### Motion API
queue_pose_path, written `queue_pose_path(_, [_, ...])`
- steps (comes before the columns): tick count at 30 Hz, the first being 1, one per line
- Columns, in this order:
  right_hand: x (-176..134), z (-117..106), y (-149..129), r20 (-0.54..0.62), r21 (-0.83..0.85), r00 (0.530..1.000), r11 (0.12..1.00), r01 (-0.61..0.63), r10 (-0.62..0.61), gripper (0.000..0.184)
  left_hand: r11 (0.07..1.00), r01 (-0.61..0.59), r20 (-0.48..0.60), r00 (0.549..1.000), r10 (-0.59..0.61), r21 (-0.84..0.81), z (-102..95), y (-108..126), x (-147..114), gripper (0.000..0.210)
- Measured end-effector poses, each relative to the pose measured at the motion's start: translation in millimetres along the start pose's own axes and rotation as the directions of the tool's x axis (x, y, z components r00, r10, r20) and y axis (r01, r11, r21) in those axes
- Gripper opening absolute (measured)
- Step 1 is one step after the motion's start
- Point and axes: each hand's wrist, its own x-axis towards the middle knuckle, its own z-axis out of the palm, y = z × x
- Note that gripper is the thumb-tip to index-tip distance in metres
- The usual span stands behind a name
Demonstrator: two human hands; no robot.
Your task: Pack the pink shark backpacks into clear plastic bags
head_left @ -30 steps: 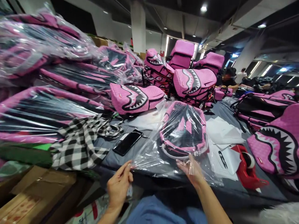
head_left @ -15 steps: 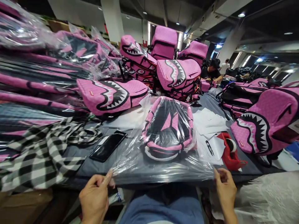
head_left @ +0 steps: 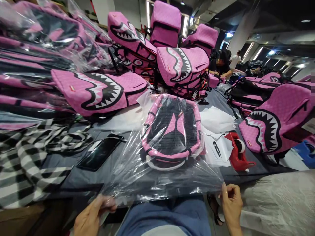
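A pink and black backpack (head_left: 176, 131) lies inside a clear plastic bag (head_left: 157, 183) on the grey-covered table, its pale handle loop toward me. My left hand (head_left: 92, 214) pinches the near left corner of the bag. On the other side, my right hand (head_left: 231, 201) grips the near right corner between thumb and fingers. Between both hands the film stretches past the table's front edge, above my lap. A black phone (head_left: 100, 153) rests to the left of the bag. To its right stands a red tape dispenser (head_left: 238, 152) beside white papers (head_left: 218, 149).
Several pink shark-mouth backpacks (head_left: 98, 91) are piled behind the bag, with another backpack (head_left: 273, 121) at the right. Plastic-wrapped backpacks (head_left: 31, 75) are stacked at the left. A checked black-and-white cloth (head_left: 31, 160) lies at the table's left. A person (head_left: 221, 64) is farther back.
My left hand has moved left and down, pulling the bag's near edge wider and lower. My right hand has lowered slightly, still holding its corner. The view has tilted down.
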Motion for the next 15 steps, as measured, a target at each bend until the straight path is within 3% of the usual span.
queue_pose_path(2, [-3.9, -11.3, 9.7, 0.032, -0.159, 0.998, 0.985, 0.065, -0.06, 0.045, 0.987, 0.159, 0.171, 0.973, -0.152, -0.027, -7.1, -11.3, 0.0, 0.054])
queue_pose_path(4, [-8.9, -28.4, 19.9, 0.096, -0.259, 0.99, 0.958, 0.125, -0.104, 0.044, 0.97, 0.244, 0.272, 0.934, -0.231, -0.012, -19.1, -18.2, 2.0, 0.054])
queue_pose_path(6, [-12.2, -44.4, 26.6, 0.099, -0.269, 0.994, 0.96, 0.078, -0.053, 0.043, 0.959, 0.283, 0.282, 0.92, -0.273, 0.004, -33.3, -16.0, 7.6, 0.054])
queue_pose_path(8, [-10.4, -51.3, 25.7, 0.061, -0.198, 0.994, 0.977, -0.075, 0.088, 0.044, 0.957, 0.291, 0.23, 0.93, -0.285, 0.01, -43.9, -2.3, 17.4, 0.054])
queue_pose_path(10, [-1.0, -44.4, 16.4, 0.084, -0.102, 0.971, 0.971, -0.214, 0.223, 0.05, 0.977, 0.21, 0.193, 0.958, -0.214, 0.042, -45.1, 20.9, 30.3, 0.054])
queue_pose_path(12, [14.6, -26.9, 2.1, 0.201, -0.12, 0.941, 0.96, -0.251, 0.271, 0.058, 0.989, 0.062, 0.215, 0.972, -0.09, 0.131, -35.1, 47.3, 42.7, 0.059])
queue_pose_path(15, [37.9, -0.5, -16.2, 0.329, -0.315, 0.931, 0.948, -0.048, 0.156, 0.061, 0.956, -0.162, 0.319, 0.944, 0.078, 0.244, -9.8, 79.2, 50.0, 0.065])
